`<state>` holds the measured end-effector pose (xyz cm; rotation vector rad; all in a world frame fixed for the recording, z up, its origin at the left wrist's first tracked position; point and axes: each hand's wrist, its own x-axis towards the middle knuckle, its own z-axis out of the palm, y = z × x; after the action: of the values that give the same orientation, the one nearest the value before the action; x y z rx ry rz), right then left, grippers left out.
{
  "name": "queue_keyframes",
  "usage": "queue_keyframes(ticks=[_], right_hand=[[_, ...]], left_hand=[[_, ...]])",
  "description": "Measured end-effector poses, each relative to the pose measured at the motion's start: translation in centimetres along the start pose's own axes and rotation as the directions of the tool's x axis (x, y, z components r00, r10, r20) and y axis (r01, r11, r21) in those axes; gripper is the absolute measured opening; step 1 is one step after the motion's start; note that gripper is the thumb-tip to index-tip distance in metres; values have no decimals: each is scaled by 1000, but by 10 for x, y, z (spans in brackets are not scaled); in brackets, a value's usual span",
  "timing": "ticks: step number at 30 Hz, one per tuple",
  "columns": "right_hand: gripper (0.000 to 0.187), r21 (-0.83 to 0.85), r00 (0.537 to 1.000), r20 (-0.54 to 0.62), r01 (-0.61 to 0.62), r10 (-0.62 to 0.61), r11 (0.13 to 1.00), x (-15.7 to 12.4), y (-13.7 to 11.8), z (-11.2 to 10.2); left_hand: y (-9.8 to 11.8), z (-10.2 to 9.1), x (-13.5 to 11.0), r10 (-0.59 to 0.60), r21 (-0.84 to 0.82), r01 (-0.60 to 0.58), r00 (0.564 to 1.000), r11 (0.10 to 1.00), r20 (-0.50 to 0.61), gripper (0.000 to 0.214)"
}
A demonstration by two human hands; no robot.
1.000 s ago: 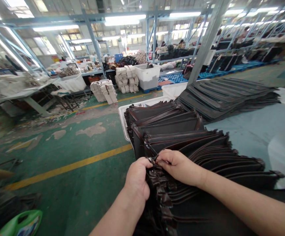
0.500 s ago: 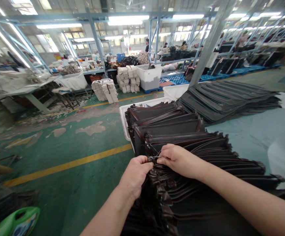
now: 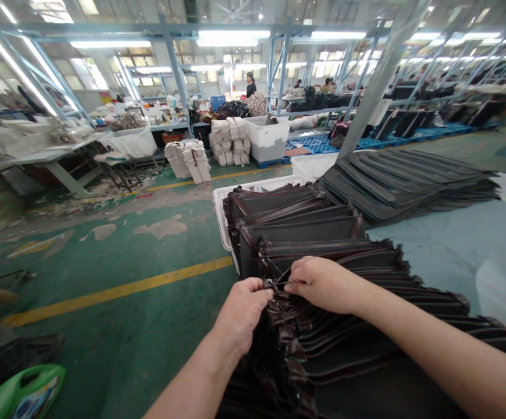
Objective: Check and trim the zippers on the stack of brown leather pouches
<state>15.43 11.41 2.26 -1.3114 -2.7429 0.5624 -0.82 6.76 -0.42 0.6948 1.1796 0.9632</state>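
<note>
A fanned stack of dark brown zippered panels (image 3: 379,302) lies in front of me across the table edge. My left hand (image 3: 242,311) is closed in a pinch on the zipper end of the top panel, at the stack's left edge. Just to its right, my right hand (image 3: 323,284) is also closed, with its fingertips pinching the same zipper end (image 3: 274,284). The two hands almost touch. What sits between the fingertips is tiny and metallic.
A white bin (image 3: 222,215) behind the hands holds more dark panels standing upright. A flat pile of black sheets (image 3: 410,174) lies further back right on the blue-grey table (image 3: 445,250). A green floor with a yellow line (image 3: 117,291) lies left; a green container (image 3: 21,393) shows bottom left.
Both hands stay pinched on the zipper end and have shifted slightly up and apart. The view has tilted a little; a person at the far benches has come into sight.
</note>
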Motion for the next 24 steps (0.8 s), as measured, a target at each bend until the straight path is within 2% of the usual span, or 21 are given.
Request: queue_keyframes(ticks=[12, 15, 17, 19, 21, 22, 24], right_hand=[[28, 40, 1000, 17, 10, -10, 999, 1, 5, 2], [25, 149, 1000, 8, 7, -8, 989, 2, 1, 2], [26, 360, 998, -23, -40, 52, 932, 4, -5, 0], [28, 624, 986, -85, -62, 146, 779, 8, -13, -4], [31, 794, 960, -140, -39, 244, 607, 12, -18, -7], [31, 823, 950, -150, -33, 273, 567, 14, -19, -7], [29, 787, 941, -136, -87, 309, 611, 17, -15, -4]], left_hand=[[-3, -1, 0, 24, 91, -26, 999, 995, 24, 5], [-4, 0, 1, 17, 86, -21, 999, 996, 40, 5], [-6, 1, 3, 8, 74, -12, 998, 997, 57, 7], [-8, 1, 4, 1, 67, -5, 998, 998, 59, 9], [-9, 1, 5, -5, 47, 3, 999, 999, 53, 10], [-9, 0, 5, -8, 27, 7, 999, 1000, 48, 11], [-6, -1, 5, -16, -44, 18, 998, 999, 54, 12]])
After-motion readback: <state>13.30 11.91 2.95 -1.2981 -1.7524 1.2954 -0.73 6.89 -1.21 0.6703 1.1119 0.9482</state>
